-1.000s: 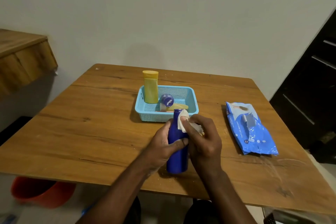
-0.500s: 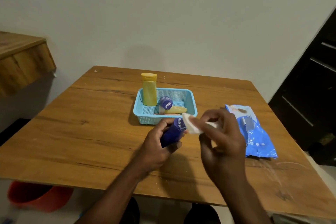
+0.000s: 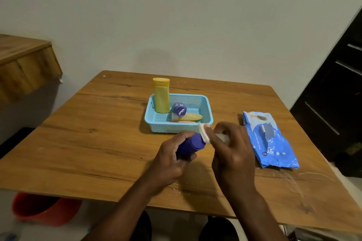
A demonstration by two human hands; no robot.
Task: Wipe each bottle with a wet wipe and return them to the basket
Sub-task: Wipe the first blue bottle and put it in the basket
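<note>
Dark blue bottle [image 3: 191,146] lies tilted in the left hand [image 3: 172,159], whose fingers curl round it above the worktop [image 3: 98,143]. The right hand [image 3: 232,154] pinches a white wet wipe [image 3: 203,134] against the bottle's end, just before the basket [image 3: 207,107].

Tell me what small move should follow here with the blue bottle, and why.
Probably rub the folded wet wipe across the end of the dark blue bottle. The left hand grips the bottle tilted above the table, that end facing the right hand, which pinches the wipe against its edge. The basket comes after.
</note>
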